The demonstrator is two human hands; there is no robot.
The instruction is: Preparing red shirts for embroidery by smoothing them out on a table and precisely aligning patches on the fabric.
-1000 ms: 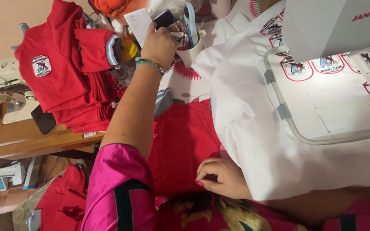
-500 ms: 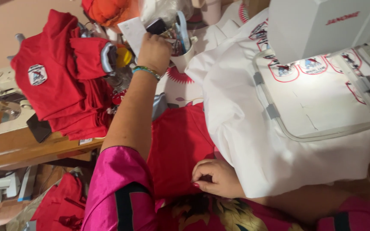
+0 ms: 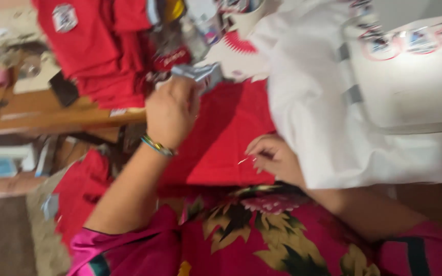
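Observation:
My left hand [image 3: 171, 110], with a beaded bracelet at the wrist, is raised over a red cloth [image 3: 221, 138] and grips a small grey-blue object [image 3: 198, 75], too blurred to identify. My right hand [image 3: 274, 156] rests on the red cloth's near edge, right beside the hanging white fabric [image 3: 323, 128]. Its fingers are curled, and a thin bright sliver shows at the fingertips. Whether they pinch it is unclear.
The white fabric is stretched in an embroidery hoop [image 3: 410, 82] with round patches stitched along the top. A pile of red shirts [image 3: 103, 46] lies on a wooden table [image 3: 37, 120] at the left, beside small clutter. More red cloth [image 3: 80, 189] lies lower left.
My left hand has drawn back from the clutter at the far side, down toward me, now carrying the grey-blue object. The view has dipped and blurred. My right hand has stayed in place.

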